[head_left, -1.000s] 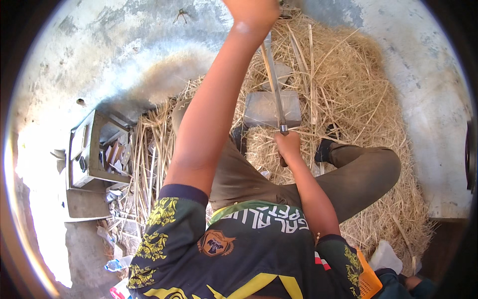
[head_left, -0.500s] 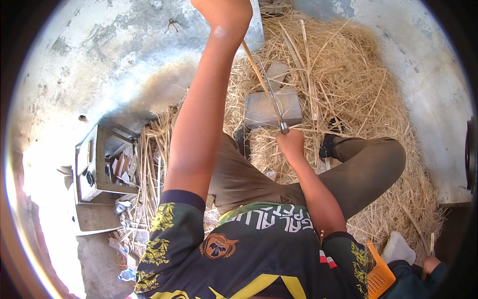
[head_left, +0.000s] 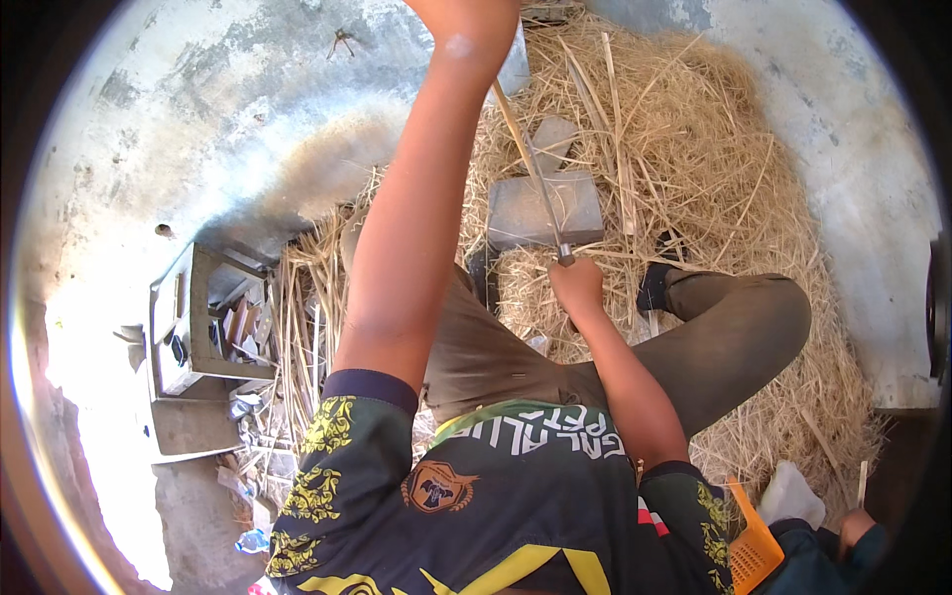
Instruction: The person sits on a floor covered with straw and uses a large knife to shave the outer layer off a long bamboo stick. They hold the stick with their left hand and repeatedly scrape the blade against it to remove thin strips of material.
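My right hand (head_left: 578, 285) is closed around the handle of a long, thin-bladed knife (head_left: 548, 200). Its blade points away from me above a grey stone block (head_left: 511, 220). My raised left hand (head_left: 474, 22) is cut off by the top edge, with its fingers out of sight. A pale bamboo strip (head_left: 510, 116) runs down from beneath that hand and meets the blade over the block. The strip has shifted along with the hand, so it appears held there.
Straw-like shavings (head_left: 714, 169) are heaped around my bent legs. To the left stands an open-sided box (head_left: 198, 372) containing scraps, beside split strips (head_left: 302, 297). An orange plastic basket (head_left: 756, 555) and another person's hand (head_left: 856, 526) appear at lower right. Walls border both sides.
My left hand and forearm have moved slightly right, carrying the bamboo strip's far end along. The strip now overlaps the knife blade more closely. My right hand has barely moved.
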`<state>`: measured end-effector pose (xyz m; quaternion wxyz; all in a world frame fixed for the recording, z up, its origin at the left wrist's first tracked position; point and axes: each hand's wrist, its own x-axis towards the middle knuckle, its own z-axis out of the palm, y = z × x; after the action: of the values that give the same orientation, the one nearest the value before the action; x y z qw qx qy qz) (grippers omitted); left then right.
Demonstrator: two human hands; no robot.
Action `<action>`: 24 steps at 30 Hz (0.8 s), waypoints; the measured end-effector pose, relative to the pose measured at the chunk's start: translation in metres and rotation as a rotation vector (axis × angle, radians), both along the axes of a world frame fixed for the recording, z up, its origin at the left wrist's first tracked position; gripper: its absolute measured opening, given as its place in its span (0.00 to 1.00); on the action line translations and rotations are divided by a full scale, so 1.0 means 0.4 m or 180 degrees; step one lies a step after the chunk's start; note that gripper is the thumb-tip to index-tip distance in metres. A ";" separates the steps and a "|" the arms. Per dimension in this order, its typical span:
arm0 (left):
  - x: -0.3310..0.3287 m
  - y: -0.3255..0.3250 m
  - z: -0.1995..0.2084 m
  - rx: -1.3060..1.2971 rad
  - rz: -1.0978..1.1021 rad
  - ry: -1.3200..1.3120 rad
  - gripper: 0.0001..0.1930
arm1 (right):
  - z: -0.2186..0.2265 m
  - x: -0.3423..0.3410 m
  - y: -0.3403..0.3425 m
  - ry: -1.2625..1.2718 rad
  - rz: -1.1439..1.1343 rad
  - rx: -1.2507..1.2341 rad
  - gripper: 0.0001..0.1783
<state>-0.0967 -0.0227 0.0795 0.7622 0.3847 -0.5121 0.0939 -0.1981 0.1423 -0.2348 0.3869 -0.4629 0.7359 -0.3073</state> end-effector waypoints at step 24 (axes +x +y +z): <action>0.025 -0.061 -0.019 -0.0309 0.1011 -0.0195 0.18 | -0.120 -0.031 -0.003 0.0309 0.0054 0.0808 0.17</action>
<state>-0.0867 -0.0472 0.0720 0.7395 0.4205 -0.4627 0.2494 -0.2103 0.1412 -0.2828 0.4088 -0.4308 0.7829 -0.1856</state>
